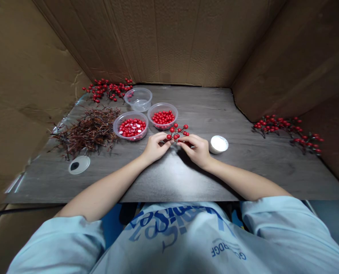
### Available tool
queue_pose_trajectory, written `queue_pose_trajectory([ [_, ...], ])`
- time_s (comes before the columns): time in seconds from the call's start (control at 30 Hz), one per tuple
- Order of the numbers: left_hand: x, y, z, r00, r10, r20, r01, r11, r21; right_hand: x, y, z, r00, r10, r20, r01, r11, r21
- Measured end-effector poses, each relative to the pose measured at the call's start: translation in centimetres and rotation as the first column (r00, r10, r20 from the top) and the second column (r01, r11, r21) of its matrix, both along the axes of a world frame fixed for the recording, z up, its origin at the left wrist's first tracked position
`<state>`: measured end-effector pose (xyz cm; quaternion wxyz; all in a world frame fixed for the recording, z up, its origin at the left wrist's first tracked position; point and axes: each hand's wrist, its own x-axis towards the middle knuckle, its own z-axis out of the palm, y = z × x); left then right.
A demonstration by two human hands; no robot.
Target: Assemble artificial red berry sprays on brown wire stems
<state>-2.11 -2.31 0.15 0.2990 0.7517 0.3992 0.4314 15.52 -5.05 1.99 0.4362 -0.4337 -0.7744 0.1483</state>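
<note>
- Red berry sprig (177,132): held up between both hands, just in front of the bowl of loose red berries (163,121), which serves as the landmark here, and slightly to the person's right of it.
- Direction: its long axis seems to lie roughly across the person's body, with the berry-tipped stems fanning away from them, toward the cardboard back wall (163,42). (The stem's lower end is hidden by the fingers, so the exact line is hard to judge.)
- Left hand (155,148): closed in a pinch on the sprig, just in front of the landmark bowl.
- Right hand (194,150): also closed on the sprig, further to the right of the landmark bowl, with its fingertips (183,141) curled in from that side.
- Handling: a light pinch low on the thin stems seems best, leaving the berries free so that the stems don't bend or the berries get crushed.
- Beside the landmark bowl: to its left is a second bowl of red berries (131,127), and behind it is a clear plastic tub (137,99).
- Further left of it: a heap of brown wiry twigs (86,133) lies on the dark wood-grain table (243,171).
- Behind and left of it: a cluster of red berry sprigs (108,89) sits against the cardboard.
- Right of it: a round white pot (218,144) stands nearby, and more red berry sprigs (286,127) lie well off to that side.
</note>
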Motion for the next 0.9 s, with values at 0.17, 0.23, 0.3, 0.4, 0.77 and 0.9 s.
queue_pose_trajectory([
  [0.17,0.03,-0.12,-0.01,1.000,0.006,-0.010,-0.006,1.000,-0.007,-0.08,-0.02,-0.12,1.000,-0.007,-0.005,0.007,0.999,-0.040],
  [0.23,0.03,-0.12,-0.03,1.000,0.005,-0.009,-0.005,1.000,-0.006,-0.09,-0.01,-0.16,1.000,-0.003,-0.022,0.002,0.999,-0.050],
  [0.3,0.03,-0.11,-0.07,1.000,0.003,-0.007,-0.003,1.000,-0.005,-0.10,0.02,-0.21,0.999,-0.003,-0.037,0.000,0.998,-0.066],
  [0.4,0.07,-0.09,-0.13,1.000,0.013,-0.003,-0.013,1.000,-0.012,-0.10,0.13,-0.31,0.999,-0.017,-0.048,0.012,0.995,-0.100],
  [0.77,0.56,-0.34,-0.01,0.998,0.066,0.011,-0.066,0.997,-0.034,-0.14,0.43,-0.63,0.992,-0.008,-0.129,-0.006,0.994,-0.108],
  [0.9,0.56,-0.25,-0.06,0.997,0.065,0.042,-0.063,0.996,-0.058,-0.16,0.42,-0.45,0.989,-0.001,-0.148,-0.018,0.991,-0.130],
])
